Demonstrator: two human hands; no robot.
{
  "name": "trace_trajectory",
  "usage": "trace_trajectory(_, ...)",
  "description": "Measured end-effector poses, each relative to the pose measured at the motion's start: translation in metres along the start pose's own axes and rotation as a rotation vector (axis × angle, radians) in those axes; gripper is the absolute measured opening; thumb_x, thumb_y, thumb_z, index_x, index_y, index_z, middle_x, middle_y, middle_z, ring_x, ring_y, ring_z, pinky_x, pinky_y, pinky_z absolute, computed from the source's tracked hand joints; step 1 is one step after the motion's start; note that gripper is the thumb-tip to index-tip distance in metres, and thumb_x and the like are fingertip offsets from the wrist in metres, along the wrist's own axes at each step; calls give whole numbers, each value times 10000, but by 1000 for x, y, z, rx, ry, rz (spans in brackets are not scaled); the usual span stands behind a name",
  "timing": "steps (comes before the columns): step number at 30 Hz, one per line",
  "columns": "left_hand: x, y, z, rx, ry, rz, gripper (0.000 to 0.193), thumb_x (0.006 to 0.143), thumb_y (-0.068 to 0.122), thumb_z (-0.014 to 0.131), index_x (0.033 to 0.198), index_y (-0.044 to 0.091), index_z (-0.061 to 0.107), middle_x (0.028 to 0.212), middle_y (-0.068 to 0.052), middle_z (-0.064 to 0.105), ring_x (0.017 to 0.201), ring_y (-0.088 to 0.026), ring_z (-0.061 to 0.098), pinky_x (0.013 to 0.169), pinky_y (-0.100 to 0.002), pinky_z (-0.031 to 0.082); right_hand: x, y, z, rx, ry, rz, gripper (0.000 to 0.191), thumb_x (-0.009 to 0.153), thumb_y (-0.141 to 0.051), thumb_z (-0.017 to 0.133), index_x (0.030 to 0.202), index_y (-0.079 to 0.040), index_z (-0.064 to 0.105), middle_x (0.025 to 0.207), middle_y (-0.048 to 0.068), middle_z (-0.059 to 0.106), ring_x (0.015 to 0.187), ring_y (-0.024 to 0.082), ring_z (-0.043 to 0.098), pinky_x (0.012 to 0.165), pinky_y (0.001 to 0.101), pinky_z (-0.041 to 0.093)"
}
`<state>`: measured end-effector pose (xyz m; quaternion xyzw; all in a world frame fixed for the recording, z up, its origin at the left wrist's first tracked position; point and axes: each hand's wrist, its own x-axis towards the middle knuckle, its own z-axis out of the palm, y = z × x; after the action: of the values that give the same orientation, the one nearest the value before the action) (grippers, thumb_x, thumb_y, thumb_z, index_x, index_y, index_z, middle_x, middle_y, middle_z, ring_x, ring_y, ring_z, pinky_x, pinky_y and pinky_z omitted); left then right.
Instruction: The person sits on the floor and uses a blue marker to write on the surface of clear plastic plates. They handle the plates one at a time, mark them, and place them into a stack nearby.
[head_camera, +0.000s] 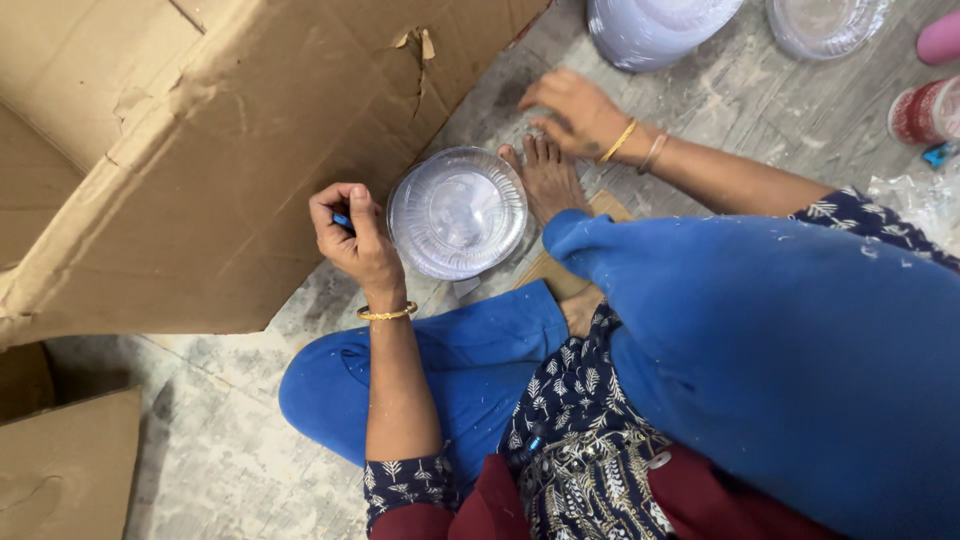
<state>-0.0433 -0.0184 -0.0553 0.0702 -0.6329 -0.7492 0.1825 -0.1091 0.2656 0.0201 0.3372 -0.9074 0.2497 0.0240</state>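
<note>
1. Left hand (355, 235) is fisted, fingers clamped on a small blue tool (343, 220)
2. Stack of clear plastic plates (458, 212) lies on the floor just right of that fist, not touching it
3. Right hand (573, 112) hovers beyond the bare foot (545, 175), fingers loosely apart, holding nothing
4. Left hand is nearer the stack
5. Cardboard box (200, 150) stands left of the fist

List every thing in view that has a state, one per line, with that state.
left hand: closed in a fist around a small blue object
right hand: open, empty, fingers spread just above the floor
clear plastic plates: stacked, lying flat, untouched by either hand
cardboard box: open, flap torn
</note>
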Motion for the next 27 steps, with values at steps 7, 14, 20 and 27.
trace_trajectory(7, -1, -1, 0, -8, -8, -19, 132, 1067, 123, 651, 1001, 38, 575, 760, 16, 541, 664, -46, 462, 598, -217, 366, 6, -20, 23, -86, -69, -4, 243, 881, -179, 718, 1109, -96, 716, 1057, 93, 632, 1050, 314, 570, 921, 447, 454)
trace_trajectory(14, -2, -7, -3, 21, -4, -16, 145, 1061, 134, 661, 997, 35, 577, 781, 15, 555, 687, -50, 480, 622, -220, 392, -2, -16, 46, -146, -18, 23, 152, 936, -219, 733, 1038, -106, 742, 1044, 50, 631, 1077, 268, 565, 997, 411, 403)
trace_trajectory(20, -3, -9, -5, 39, -9, -35, 152, 1055, 144, 664, 990, 37, 577, 772, 18, 555, 679, -48, 478, 615, -217, 387, -8, -10, 48, -105, -37, 145, 132, 888, -182, 721, 976, -84, 713, 1037, 59, 637, 1094, 279, 564, 1004, 423, 395)
trace_trajectory(27, -2, -12, -3, 161, -92, -20, 127, 1068, 121, 645, 1008, 28, 583, 822, 6, 579, 729, -63, 499, 670, -240, 435, -17, -8, 50, 76, -61, 239, 281, 919, -181, 696, 1184, -89, 684, 1090, 107, 643, 1100, 318, 557, 984, 445, 395)
